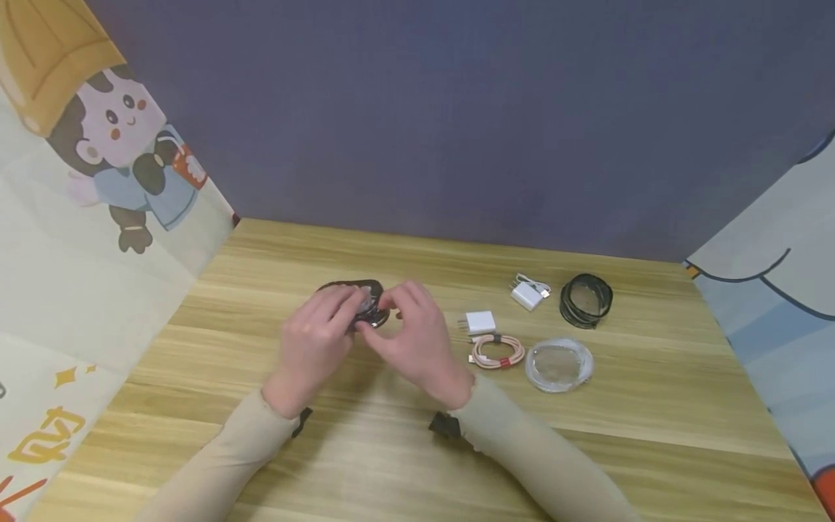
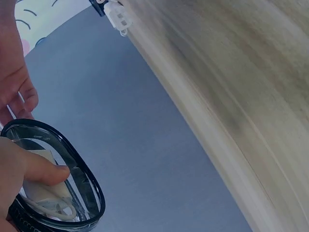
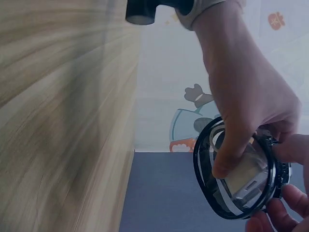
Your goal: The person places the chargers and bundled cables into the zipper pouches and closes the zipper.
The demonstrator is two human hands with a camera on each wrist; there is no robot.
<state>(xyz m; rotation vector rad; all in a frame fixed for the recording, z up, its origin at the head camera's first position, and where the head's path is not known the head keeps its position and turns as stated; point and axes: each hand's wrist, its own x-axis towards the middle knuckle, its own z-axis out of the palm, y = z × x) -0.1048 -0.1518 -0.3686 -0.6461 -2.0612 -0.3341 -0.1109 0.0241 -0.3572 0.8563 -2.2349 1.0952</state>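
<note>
A small clear zip pouch with black trim [image 3: 205,186] is held up over the left half of the table. Through its clear side show a white charger [image 3: 245,176] and a pale cable [image 2: 53,210]. My left hand [image 1: 316,337] grips the pouch, its thumb lying across the clear side. At the pouch's zipper edge, my right hand [image 1: 417,341] pinches with thumb and fingers. The zipper pull itself is hidden by the fingers, and I cannot tell how far the zipper is open.
Right of the hands on the wooden table [image 1: 652,406] lie a white charger [image 1: 480,322], a pink cable coil [image 1: 498,352], another charger with a white cable [image 1: 527,295], a black coil [image 1: 586,301] and a clear coil [image 1: 559,365]. A dark panel [image 1: 457,130] stands behind the table.
</note>
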